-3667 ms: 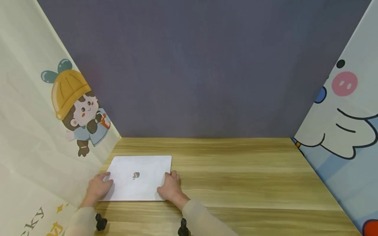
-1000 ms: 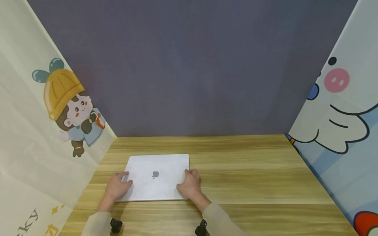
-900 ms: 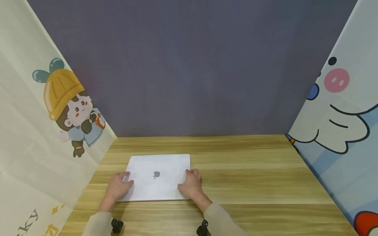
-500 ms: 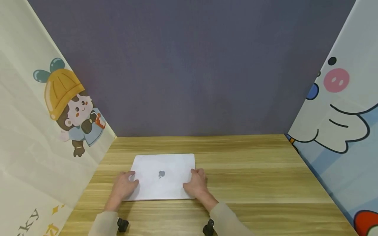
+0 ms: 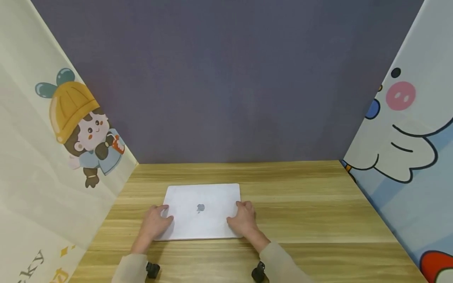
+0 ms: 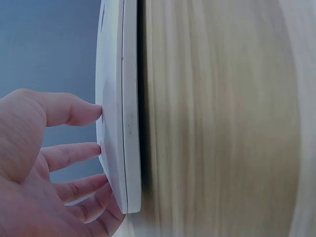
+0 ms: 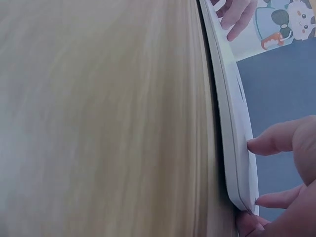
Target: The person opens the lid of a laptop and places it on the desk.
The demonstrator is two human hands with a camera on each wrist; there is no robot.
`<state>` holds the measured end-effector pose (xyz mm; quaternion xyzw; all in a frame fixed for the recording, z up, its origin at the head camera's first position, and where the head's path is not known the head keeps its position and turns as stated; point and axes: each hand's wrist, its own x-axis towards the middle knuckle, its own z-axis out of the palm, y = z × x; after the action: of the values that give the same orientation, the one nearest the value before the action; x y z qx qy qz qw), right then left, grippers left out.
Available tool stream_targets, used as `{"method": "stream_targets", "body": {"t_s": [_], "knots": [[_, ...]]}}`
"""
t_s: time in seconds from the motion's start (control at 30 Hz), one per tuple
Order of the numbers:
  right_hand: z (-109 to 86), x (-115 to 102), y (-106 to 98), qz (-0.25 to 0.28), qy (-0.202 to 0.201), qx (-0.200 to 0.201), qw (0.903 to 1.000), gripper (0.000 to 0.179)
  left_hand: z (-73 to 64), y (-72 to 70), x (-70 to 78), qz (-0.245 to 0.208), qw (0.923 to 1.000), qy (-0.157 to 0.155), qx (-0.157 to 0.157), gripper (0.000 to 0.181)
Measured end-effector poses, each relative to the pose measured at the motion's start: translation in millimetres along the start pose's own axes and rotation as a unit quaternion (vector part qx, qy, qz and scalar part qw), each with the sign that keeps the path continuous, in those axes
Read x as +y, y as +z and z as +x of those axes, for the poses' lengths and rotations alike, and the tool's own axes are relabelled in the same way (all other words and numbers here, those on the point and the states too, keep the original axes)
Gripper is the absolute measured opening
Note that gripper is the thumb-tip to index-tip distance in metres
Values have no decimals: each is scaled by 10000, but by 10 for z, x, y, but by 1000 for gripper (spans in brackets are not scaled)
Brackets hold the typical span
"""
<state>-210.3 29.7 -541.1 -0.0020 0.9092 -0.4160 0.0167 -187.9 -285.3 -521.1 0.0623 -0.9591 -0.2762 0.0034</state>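
Note:
A closed silver laptop (image 5: pixel 212 224) with a dark apple logo lies lid up on the wooden table, left of the middle. My left hand (image 5: pixel 153 223) grips its left side and my right hand (image 5: pixel 244 221) its right side. In the left wrist view, the thumb and index fingertip of that hand (image 6: pixel 29 163) touch the lid, while lower fingers curl round the corner. The right wrist view has the right thumb (image 7: pixel 274 139) on the lid and a fingertip tucked at the laptop's corner. A thin dark gap or shadow runs under the laptop's front edge.
The wooden table (image 5: pixel 311 212) stretches away to the right. A dark grey panel (image 5: pixel 226 86) stands along the back edge. Cartoon-printed cloths hang on the left (image 5: pixel 32 157) and right (image 5: pixel 428 165). Each wrist carries a small black device, the left one (image 5: pixel 153 270) and the right one (image 5: pixel 258 272).
Both hands have shifted the laptop steadily to the right along the table, away from the left cloth. Their hold on its sides looks the same. The head view has turned slightly.

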Motion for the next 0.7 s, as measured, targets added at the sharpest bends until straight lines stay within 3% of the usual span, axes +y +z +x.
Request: {"method": "stream_targets", "body": {"t_s": [0.27, 0.7], "knots": [[41, 142, -135, 16, 184, 64, 9998, 71, 0, 102, 123, -24, 9997, 251, 39, 51], [22, 247, -350, -12, 334, 149, 9993, 70, -33, 218, 347, 73, 9996, 257, 26, 52]]}}
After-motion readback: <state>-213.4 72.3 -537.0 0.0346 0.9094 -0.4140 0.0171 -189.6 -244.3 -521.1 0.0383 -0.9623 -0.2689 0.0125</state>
